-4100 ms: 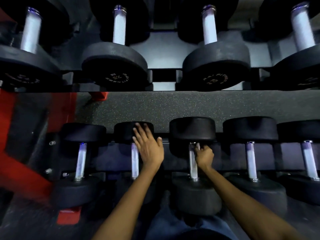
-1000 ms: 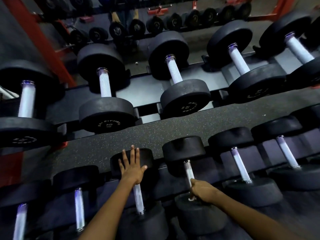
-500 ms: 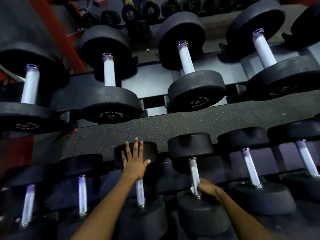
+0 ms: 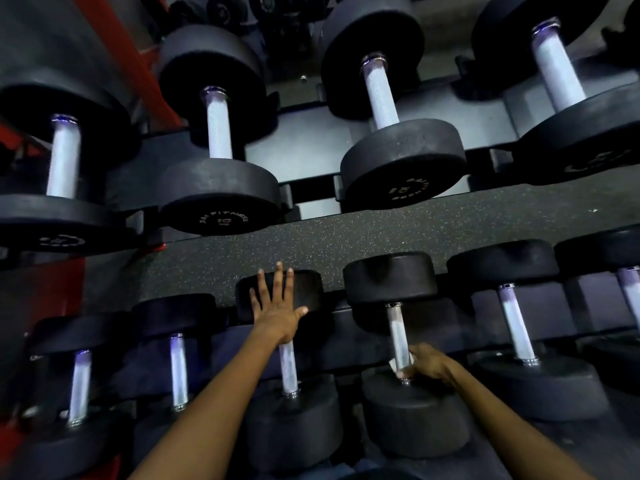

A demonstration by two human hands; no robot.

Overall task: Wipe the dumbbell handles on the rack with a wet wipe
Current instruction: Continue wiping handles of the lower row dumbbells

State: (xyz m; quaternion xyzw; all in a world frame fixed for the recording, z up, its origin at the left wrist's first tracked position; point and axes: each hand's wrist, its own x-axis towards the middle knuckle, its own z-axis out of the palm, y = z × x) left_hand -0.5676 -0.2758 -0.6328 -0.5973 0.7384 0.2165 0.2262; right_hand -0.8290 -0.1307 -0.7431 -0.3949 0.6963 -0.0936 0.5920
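Black dumbbells with pale knurled handles fill two tiers of a rack. My right hand (image 4: 427, 363) grips a white wet wipe (image 4: 394, 366) wrapped round the near end of one lower-tier handle (image 4: 394, 332). Only a corner of the wipe shows beside the fingers. My left hand (image 4: 277, 306) lies flat with spread fingers on the far head (image 4: 308, 289) of the neighbouring dumbbell to the left, whose handle (image 4: 287, 368) runs out from under my wrist.
The upper tier holds larger dumbbells (image 4: 391, 133) on a grey shelf (image 4: 304, 157). A speckled black rubber strip (image 4: 346, 233) separates the tiers. A red rack post (image 4: 145, 64) rises at the upper left. More lower-tier dumbbells (image 4: 516, 327) lie on both sides.
Four seconds ago my right hand held the wipe near the top of the handle; it is now at the near end. The camera has tilted upward. My left hand has stayed on the dumbbell head.
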